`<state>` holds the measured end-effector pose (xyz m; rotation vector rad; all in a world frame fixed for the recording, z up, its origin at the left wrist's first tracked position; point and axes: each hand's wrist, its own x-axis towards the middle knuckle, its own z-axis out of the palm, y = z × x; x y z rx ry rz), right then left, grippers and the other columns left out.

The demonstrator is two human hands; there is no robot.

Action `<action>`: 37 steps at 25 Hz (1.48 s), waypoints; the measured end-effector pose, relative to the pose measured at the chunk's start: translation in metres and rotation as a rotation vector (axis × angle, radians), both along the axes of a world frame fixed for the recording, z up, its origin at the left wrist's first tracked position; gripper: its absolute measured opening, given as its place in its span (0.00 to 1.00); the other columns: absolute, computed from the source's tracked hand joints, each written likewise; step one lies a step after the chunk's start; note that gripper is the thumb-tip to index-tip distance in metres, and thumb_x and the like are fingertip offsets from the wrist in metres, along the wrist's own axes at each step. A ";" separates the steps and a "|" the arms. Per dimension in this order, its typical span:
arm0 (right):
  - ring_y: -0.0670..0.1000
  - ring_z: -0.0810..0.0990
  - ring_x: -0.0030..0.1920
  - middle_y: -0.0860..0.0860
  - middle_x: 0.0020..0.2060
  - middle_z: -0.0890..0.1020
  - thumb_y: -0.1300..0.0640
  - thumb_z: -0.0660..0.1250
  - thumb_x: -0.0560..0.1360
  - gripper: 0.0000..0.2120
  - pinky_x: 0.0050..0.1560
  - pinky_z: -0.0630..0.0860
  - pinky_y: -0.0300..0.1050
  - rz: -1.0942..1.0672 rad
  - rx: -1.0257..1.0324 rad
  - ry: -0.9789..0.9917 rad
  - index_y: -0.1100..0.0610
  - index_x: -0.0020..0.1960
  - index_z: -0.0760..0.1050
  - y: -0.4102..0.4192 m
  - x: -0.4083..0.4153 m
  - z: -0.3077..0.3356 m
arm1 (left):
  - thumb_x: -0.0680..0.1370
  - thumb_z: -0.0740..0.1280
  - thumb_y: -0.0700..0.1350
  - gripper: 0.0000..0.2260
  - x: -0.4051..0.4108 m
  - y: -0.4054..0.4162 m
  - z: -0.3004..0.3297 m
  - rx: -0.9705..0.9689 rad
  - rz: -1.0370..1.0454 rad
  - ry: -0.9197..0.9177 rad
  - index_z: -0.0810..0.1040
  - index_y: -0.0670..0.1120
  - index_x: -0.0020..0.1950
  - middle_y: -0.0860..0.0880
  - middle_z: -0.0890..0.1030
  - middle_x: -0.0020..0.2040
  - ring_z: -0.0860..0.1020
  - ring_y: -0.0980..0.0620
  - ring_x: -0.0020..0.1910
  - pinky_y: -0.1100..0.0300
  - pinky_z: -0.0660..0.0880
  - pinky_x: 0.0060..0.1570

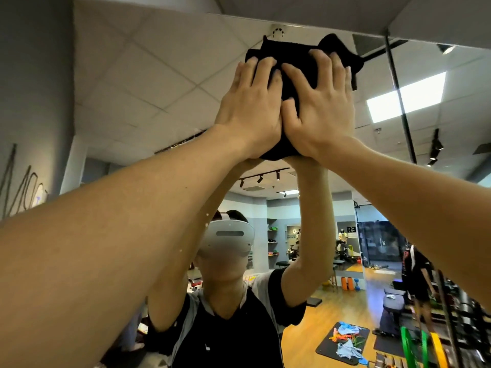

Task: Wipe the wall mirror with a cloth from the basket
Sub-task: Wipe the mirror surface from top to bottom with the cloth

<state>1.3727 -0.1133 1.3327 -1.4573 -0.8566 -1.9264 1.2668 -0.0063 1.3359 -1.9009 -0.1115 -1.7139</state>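
Black cloth [289, 57] — white headset [228, 239] — plain.

A white ceiling of square tiles [148, 75] is stretching overhead, with a bright light panel [406, 95] glowing to the right. Track spotlights [260, 178] are hanging further back. On the wooden floor [337, 309] a dark mat [325, 349] is lying under a jumble of coloured cloths [345, 338]. Shelves [272, 243] are lining the far wall.
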 end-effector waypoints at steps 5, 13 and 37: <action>0.65 0.54 0.81 0.58 0.79 0.62 0.44 0.54 0.78 0.29 0.81 0.48 0.64 0.002 -0.006 0.007 0.47 0.79 0.66 0.029 -0.027 -0.001 | 0.83 0.54 0.52 0.26 -0.028 0.028 -0.002 0.002 0.006 0.005 0.61 0.40 0.79 0.43 0.58 0.79 0.55 0.41 0.79 0.45 0.58 0.78; 0.66 0.55 0.80 0.58 0.79 0.63 0.44 0.54 0.78 0.29 0.81 0.50 0.65 0.007 0.006 -0.012 0.48 0.78 0.67 0.087 -0.076 0.001 | 0.80 0.49 0.52 0.30 -0.079 0.087 0.004 0.025 0.086 0.022 0.60 0.39 0.79 0.40 0.60 0.79 0.56 0.39 0.79 0.42 0.46 0.80; 0.66 0.55 0.80 0.58 0.79 0.63 0.42 0.53 0.78 0.29 0.80 0.53 0.65 0.034 -0.020 -0.057 0.48 0.77 0.68 0.243 -0.207 0.017 | 0.81 0.49 0.55 0.29 -0.214 0.242 0.013 0.032 0.152 -0.016 0.61 0.43 0.79 0.42 0.61 0.78 0.58 0.41 0.78 0.42 0.45 0.80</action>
